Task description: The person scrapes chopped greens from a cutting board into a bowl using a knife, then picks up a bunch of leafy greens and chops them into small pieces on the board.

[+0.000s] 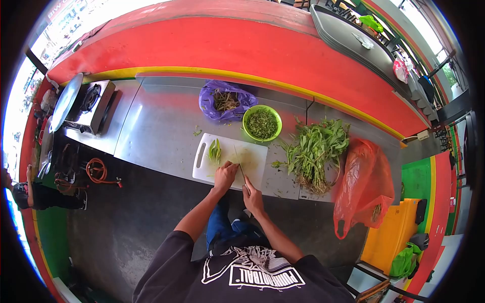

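Observation:
A white cutting board (pixel 252 155) lies on the steel counter (pixel 156 131) with a small heap of cut green stems (pixel 215 150) near its handle end. My left hand (pixel 225 175) rests on the board's near edge, fingers curled, pressing down on greens that I cannot see clearly. My right hand (pixel 252 196) grips the handle of a knife (pixel 241 167) whose thin blade points away from me over the board. A pile of leafy green stalks (pixel 316 150) lies on the counter to the right of the board.
A green bowl (pixel 262 123) of chopped greens and a purple plastic bag (pixel 225 101) of trimmings sit behind the board. An orange plastic bag (pixel 364 184) hangs at the right. A gas stove (pixel 93 105) stands at the left end. A person stands at far left.

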Tool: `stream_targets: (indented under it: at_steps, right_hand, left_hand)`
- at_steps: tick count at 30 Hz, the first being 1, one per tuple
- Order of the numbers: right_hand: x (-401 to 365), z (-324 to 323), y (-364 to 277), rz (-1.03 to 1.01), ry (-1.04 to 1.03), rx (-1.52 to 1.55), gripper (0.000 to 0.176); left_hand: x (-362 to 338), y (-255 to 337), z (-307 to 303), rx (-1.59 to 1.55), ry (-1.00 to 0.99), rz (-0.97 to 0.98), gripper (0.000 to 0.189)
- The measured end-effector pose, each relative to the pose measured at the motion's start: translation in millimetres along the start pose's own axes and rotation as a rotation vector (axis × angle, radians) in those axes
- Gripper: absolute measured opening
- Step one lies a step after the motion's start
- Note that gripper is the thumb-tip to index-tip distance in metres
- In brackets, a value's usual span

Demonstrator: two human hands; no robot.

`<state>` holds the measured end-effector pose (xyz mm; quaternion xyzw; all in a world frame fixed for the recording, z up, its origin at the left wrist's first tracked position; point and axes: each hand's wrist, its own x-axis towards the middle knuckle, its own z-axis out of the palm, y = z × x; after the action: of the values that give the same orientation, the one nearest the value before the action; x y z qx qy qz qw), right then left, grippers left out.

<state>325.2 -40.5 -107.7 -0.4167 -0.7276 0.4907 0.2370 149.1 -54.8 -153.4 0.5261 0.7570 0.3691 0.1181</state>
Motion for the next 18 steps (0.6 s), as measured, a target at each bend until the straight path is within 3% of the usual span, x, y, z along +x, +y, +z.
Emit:
stream_targets:
  at_steps: [6,11,18]
  right_hand:
    - [6.4,5.1,-0.1,0.044,-0.003,-0.08,0.044]
    - [22.6,9.9,0.4,-0.048,0.044,-0.082,0.043]
    - [-3.6,8.4,6.3,-0.045,0.066,-0.055,0.044]
  left_hand:
    - [-1.8,4.2,-8.3,0.076,-0.033,0.053,0.023]
    - [-0.3,0.0,-6.7,0.095,-0.011,0.111,0.024]
    - [0.8,4.1,-5.7,-0.007,0.006,0.042,0.022]
